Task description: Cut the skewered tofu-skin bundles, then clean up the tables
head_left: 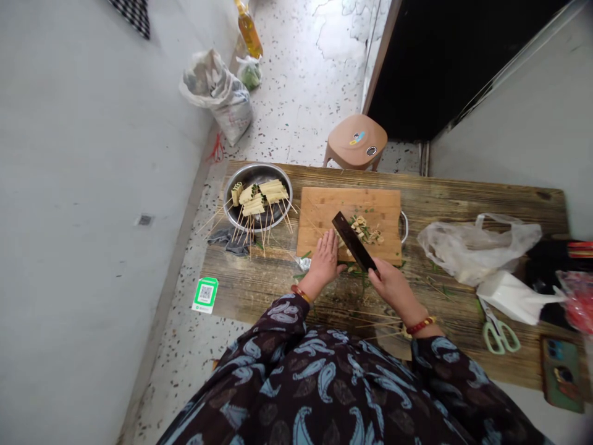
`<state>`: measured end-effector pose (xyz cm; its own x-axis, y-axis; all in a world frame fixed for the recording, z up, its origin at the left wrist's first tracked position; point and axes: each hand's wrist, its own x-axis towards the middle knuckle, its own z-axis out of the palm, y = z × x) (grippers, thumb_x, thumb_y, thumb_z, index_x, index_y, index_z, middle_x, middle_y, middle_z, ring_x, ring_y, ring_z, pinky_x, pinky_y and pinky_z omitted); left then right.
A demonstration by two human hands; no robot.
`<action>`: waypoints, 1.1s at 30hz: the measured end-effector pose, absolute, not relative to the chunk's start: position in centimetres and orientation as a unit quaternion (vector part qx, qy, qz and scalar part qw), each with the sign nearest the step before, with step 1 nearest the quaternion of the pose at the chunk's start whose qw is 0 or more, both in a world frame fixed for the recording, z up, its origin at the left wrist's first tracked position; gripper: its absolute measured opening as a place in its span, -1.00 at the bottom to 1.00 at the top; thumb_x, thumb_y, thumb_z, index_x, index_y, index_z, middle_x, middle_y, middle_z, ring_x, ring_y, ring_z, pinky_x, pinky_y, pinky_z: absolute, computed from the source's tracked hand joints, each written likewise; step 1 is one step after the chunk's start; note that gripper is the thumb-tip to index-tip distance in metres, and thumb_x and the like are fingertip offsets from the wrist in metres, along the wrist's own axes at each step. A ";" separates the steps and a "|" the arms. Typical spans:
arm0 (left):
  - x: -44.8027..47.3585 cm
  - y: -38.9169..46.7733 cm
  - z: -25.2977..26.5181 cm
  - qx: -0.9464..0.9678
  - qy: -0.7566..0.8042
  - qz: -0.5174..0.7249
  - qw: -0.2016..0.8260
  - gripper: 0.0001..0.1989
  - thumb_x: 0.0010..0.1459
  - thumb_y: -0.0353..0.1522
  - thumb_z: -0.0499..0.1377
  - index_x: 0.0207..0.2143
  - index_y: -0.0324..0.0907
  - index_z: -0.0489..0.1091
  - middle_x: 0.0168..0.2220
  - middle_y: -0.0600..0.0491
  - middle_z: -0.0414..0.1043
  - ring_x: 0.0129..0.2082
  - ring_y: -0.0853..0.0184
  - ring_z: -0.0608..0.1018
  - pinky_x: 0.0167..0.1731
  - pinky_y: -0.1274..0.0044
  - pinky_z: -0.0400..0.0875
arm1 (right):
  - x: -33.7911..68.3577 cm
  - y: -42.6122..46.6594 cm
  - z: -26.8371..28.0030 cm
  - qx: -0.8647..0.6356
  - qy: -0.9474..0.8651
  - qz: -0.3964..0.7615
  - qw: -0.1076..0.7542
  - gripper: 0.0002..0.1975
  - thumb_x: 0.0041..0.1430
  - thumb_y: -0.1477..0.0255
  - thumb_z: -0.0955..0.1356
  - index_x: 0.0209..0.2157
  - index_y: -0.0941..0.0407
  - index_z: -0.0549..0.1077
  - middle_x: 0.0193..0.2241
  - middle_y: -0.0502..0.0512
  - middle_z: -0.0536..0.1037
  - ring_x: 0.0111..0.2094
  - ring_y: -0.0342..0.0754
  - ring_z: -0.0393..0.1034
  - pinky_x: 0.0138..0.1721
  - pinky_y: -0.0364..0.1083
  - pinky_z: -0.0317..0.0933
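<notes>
A low wooden table (463, 204) of rough, weathered planks stands on a pale speckled terrazzo floor (306, 80). A plain grey wall (83, 154) runs along the left side, with a small metal fitting (144, 220) set into it. At the far side of the table sits a brown plastic stool (356, 142), and behind it a dark doorway (445, 62) opens beside another grey wall (523, 123) on the right. On the floor by the left wall lie a white woven sack (217, 93), a small bag of greens (250, 72) and a bottle of yellow oil (249, 31). A green QR-code card (205, 295) lies on the floor near the table's left end. The light is soft and even.
</notes>
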<state>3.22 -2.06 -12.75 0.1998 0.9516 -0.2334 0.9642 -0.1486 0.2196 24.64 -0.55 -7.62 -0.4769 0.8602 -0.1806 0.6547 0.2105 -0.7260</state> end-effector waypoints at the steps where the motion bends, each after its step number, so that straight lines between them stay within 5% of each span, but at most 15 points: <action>1: 3.2 -2.0 -12.7 0.757 0.632 -0.019 0.162 0.00 0.02 -0.10 0.22 0.31 -0.46 -0.18 0.38 -0.33 -0.36 0.37 0.04 -0.30 0.30 0.23 -0.18 | 24.5 -0.6 -7.7 -0.495 -0.773 0.378 0.124 -0.65 0.19 0.46 0.17 -0.02 0.14 0.39 -0.11 0.21 0.53 -0.11 0.05 0.42 -0.09 -0.01 0.29; 7: 3.2 -2.0 -12.7 0.752 0.637 -0.014 0.169 0.00 0.02 -0.11 0.21 0.31 -0.46 -0.18 0.38 -0.33 -0.36 0.37 0.03 -0.29 0.30 0.22 -0.17 | 23.4 -1.5 -8.1 -0.524 -0.784 0.325 0.069 -0.67 0.21 0.47 0.15 -0.03 0.18 0.35 -0.16 0.26 0.51 -0.18 0.05 0.43 -0.18 -0.04 0.29; 33: 2.5 -1.9 -12.9 0.755 0.628 -0.004 0.188 0.00 0.04 -0.09 0.19 0.33 -0.39 -0.24 0.38 -0.28 -0.37 0.37 0.04 -0.25 0.29 0.20 -0.16 | 23.5 -1.0 -7.5 -0.514 -0.785 0.334 0.087 -0.72 0.22 0.43 0.14 -0.11 0.11 0.37 -0.21 0.19 0.52 -0.19 0.04 0.41 -0.17 -0.04 0.28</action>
<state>2.46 -1.94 -12.86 0.2111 0.9468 -0.2430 0.9500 -0.1402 0.2789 23.47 -0.98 -7.50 -0.4557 0.8659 -0.2063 0.7494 0.2481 -0.6139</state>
